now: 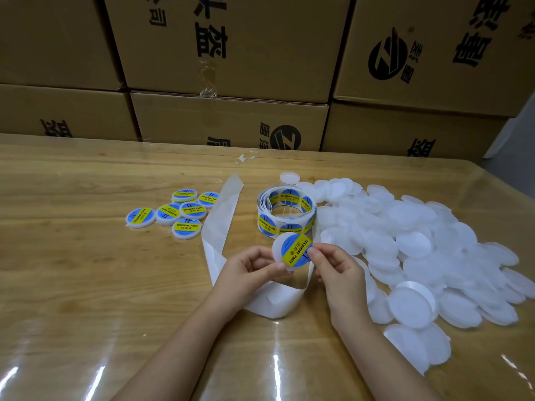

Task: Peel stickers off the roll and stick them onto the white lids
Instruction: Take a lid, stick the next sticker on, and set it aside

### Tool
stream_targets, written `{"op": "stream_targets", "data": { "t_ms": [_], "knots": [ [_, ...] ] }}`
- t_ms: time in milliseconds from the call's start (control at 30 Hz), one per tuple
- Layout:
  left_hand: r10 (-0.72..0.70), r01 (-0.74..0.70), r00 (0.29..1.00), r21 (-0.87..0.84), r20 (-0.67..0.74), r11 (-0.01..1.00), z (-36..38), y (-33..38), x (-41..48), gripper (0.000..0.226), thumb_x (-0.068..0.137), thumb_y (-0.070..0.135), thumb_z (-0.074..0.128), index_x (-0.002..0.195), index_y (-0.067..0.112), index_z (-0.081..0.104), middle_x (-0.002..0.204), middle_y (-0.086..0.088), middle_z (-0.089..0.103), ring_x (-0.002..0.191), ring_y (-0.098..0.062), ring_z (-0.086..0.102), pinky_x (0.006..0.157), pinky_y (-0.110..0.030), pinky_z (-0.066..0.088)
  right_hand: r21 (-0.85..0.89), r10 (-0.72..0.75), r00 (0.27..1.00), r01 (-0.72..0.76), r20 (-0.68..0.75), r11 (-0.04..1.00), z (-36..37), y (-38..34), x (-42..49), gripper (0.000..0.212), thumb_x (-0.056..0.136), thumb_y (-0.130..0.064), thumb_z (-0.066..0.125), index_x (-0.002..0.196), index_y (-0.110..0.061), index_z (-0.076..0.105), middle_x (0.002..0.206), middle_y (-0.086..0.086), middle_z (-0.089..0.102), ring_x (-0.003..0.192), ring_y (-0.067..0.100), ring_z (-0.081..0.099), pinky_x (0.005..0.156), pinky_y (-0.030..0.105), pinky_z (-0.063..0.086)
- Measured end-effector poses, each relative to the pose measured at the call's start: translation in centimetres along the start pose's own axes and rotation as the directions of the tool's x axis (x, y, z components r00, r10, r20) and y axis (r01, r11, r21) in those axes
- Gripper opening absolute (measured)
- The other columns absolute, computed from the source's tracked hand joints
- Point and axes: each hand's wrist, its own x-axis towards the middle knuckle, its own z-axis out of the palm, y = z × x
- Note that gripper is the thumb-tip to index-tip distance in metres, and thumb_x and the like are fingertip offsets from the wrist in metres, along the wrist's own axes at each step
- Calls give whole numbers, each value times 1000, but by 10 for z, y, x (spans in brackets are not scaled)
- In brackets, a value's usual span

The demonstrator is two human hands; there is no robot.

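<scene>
Your left hand (254, 264) pinches the round white lid (277, 249) just this side of the roll (286, 212). Your right hand (333, 264) pinches its glossy blue sticker (296, 248), whose yellow band slants up to the right.

One head-worn wide-angle view looks forward and down over the wooden table (72, 270), close above its near side, facing cardboard boxes (231, 53) stacked behind its far edge.

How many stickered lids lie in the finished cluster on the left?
6 stickered lids, left of the backing strip: two at the back, three across the middle, one nearest. Another may hide under them.
</scene>
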Motion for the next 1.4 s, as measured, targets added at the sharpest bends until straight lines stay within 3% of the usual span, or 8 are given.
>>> {"op": "stream_targets", "data": {
  "t_ms": [667,967,1233,1400],
  "knots": [
    [-3,4,1000,41,-22,999,2,-2,-1,26,70,17,71,91,3,64,81,-10,75,78,-18,72,74,-21,53,-99,-14,1000,16,21,995,-1,4,0,27,84,-11,69,73,-36,72,71,-6,70,66,7,58,60,14,47],
    [13,-12,1000,51,-20,999,2,-2,-2,25,70,18,71,89,4,64,81,-11,74,78,-18,71,74,-21,53,-131,-22,1000,25,21,991,-2,5,-2,18,84,-12,69,75,-27,70,74,-3,71,69,10,61,62,13,48],
    [17,-16,1000,57,-24,998,2,-3,-1,11,78,2,68,88,5,64,80,-8,75,77,-16,72,70,-18,52,-161,-43,999,46,23,986,-2,5,-4,17,84,-13,69,75,-28,70,73,-4,70,68,9,60,61,12,47],
    [15,-14,1000,63,-24,998,2,-2,-1,18,73,12,71,88,5,65,81,-11,74,78,-18,72,73,-21,53,-160,-32,999,36,27,987,-2,5,-3,17,85,-13,69,76,-27,70,75,-2,70,70,11,61,63,14,48]
  ]
}}
